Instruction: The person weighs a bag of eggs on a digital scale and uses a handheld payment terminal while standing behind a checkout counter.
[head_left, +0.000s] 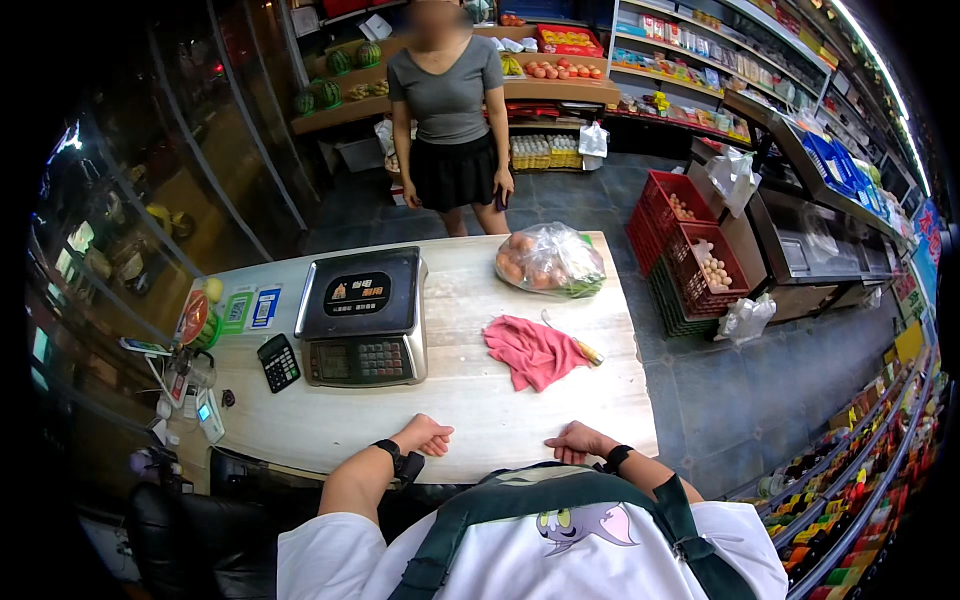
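My left hand rests on the near edge of the pale wooden counter, fingers curled in and nothing seen in them. Across from it, my right hand also lies curled at the edge, holding nothing visible. Ahead of the right hand is a crumpled pink cloth. A curved blade with a yellow handle lies partly under this cloth. Farther back sits a clear plastic bag with round brownish-orange produce and something green. Beyond my left hand stands a digital weighing scale, its black platform bare.
A black calculator, payment code cards and a card terminal occupy the counter's left side. A person stands across it. Red crates of eggs are on the floor at right. Bottle racks flank my right.
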